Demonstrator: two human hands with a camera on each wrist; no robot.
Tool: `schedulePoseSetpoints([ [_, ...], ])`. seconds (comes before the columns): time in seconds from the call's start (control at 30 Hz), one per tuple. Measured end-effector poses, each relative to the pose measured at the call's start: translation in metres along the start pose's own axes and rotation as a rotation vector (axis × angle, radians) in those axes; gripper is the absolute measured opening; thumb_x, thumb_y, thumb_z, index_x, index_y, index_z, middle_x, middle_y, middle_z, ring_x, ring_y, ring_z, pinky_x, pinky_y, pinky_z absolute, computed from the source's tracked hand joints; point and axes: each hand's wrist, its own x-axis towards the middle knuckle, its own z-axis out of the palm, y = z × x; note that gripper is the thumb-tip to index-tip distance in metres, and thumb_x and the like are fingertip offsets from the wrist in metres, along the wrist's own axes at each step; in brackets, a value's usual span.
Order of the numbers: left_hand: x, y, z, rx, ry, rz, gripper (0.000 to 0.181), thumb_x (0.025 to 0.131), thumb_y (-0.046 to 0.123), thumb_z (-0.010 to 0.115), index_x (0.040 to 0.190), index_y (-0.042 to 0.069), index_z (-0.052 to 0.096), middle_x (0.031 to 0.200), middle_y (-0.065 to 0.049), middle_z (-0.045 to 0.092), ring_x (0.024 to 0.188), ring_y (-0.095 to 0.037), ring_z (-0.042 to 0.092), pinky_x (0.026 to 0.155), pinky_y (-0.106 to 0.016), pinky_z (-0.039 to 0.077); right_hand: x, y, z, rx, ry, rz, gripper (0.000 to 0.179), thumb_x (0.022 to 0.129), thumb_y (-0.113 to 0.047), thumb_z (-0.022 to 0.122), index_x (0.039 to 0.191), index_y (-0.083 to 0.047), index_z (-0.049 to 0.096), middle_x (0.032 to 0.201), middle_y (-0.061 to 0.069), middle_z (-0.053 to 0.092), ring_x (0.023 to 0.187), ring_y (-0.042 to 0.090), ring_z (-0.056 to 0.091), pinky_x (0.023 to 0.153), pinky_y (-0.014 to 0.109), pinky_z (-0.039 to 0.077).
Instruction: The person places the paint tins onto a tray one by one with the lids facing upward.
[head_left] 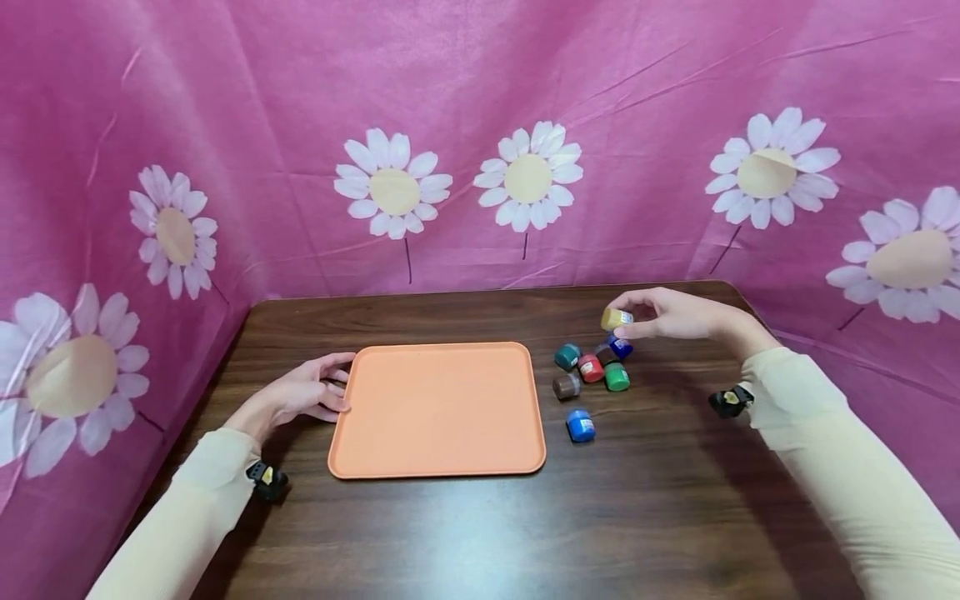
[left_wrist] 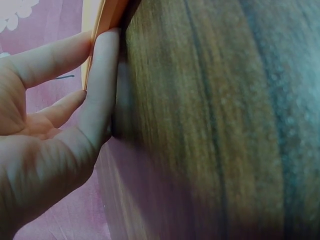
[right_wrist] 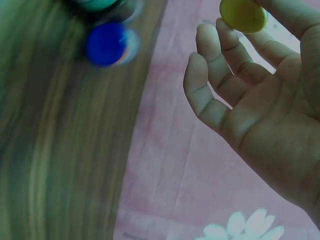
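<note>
My right hand (head_left: 667, 313) pinches a small yellow paint jar (head_left: 617, 319) between thumb and fingers, above the far right of the table. The jar's round yellow lid shows at the top of the right wrist view. Just below it sits a cluster of similar jars: dark blue (head_left: 620, 347), green (head_left: 617, 377), red (head_left: 590, 367), teal (head_left: 567, 357) and a dark one partly hidden among them. On the left, my left hand (head_left: 303, 390) holds the left rim of an orange tray (head_left: 442, 408), with fingers on either side of its edge in the left wrist view.
A brown jar (head_left: 567, 386) lies at the cluster's near left, close to the tray's right edge. Nearer to me is a bright blue jar (head_left: 581, 426). The dark wooden table (head_left: 480, 533) ends at a pink flowered cloth (head_left: 465, 258) behind and at both sides.
</note>
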Motion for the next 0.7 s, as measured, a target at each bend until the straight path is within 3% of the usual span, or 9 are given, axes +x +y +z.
schedulePoseSetpoints([
  [0.23,0.001,0.001,0.000,0.001,-0.004,-0.005,0.098,0.084,-0.012,0.069,0.161,0.004,0.011,0.137,-0.027,0.034,0.096,-0.021,0.065,0.081,-0.045,0.061,0.025,-0.025,0.006,0.029,-0.038,-0.056,0.034,0.096,-0.033,0.072,0.126,-0.016,0.065,0.110,0.004,0.066,0.099,0.023,0.060,0.085,0.030,0.052],
  [0.47,0.001,0.001,-0.001,0.000,-0.004,0.000,0.098,0.084,-0.013,0.069,0.161,0.004,0.011,0.136,-0.027,0.035,0.096,-0.021,0.066,0.080,-0.044,0.061,0.049,-0.049,0.017,0.101,-0.133,-0.072,0.036,0.098,-0.030,0.070,0.128,-0.013,0.062,0.107,0.008,0.065,0.097,0.034,0.060,0.080,0.035,0.055],
  [0.7,0.001,-0.001,-0.001,-0.008,0.000,0.002,0.098,0.084,-0.014,0.069,0.161,0.004,0.012,0.135,-0.027,0.035,0.095,-0.022,0.066,0.080,-0.045,0.061,0.067,-0.070,0.030,0.130,-0.167,-0.080,0.039,0.097,-0.029,0.071,0.131,-0.012,0.061,0.104,0.009,0.066,0.089,0.029,0.062,0.075,0.037,0.057],
])
